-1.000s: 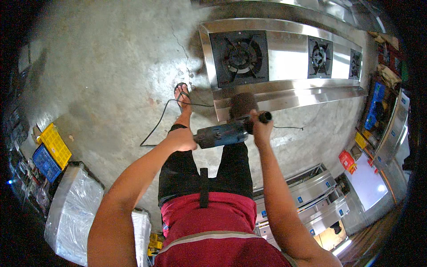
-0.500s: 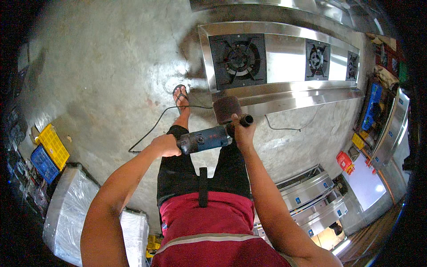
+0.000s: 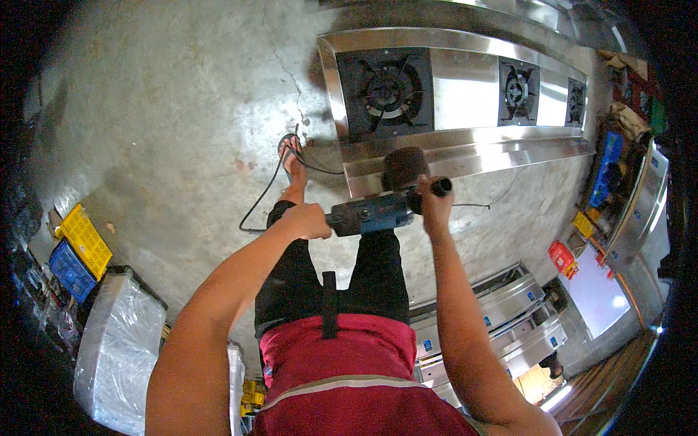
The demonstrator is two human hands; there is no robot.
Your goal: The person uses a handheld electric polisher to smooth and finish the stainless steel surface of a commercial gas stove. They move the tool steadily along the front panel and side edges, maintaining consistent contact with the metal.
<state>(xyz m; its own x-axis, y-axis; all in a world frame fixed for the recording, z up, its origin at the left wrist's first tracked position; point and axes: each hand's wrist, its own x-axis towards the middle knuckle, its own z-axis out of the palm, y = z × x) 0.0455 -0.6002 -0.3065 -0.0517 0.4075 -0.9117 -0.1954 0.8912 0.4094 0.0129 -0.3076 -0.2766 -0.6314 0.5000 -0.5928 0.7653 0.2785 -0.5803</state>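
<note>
A blue-and-black handheld power polisher with a dark brown wheel is held level in front of my thighs. My left hand wraps round its rear end. Round the black side handle at the front, my right hand is closed. The wheel overlaps the front edge of a long stainless steel stove; I cannot tell whether they touch. A black cord loops past my sandalled foot toward the stove.
Black burners sit in the stove top. Yellow and blue crates stand at the left, near a plastic-wrapped block. Steel units lie behind my right arm, with a red container farther right.
Both hands have carried the polisher to the right and slightly away from me. Its wheel now overlaps the stove's front edge farther along. The cord's loop has shifted right.
</note>
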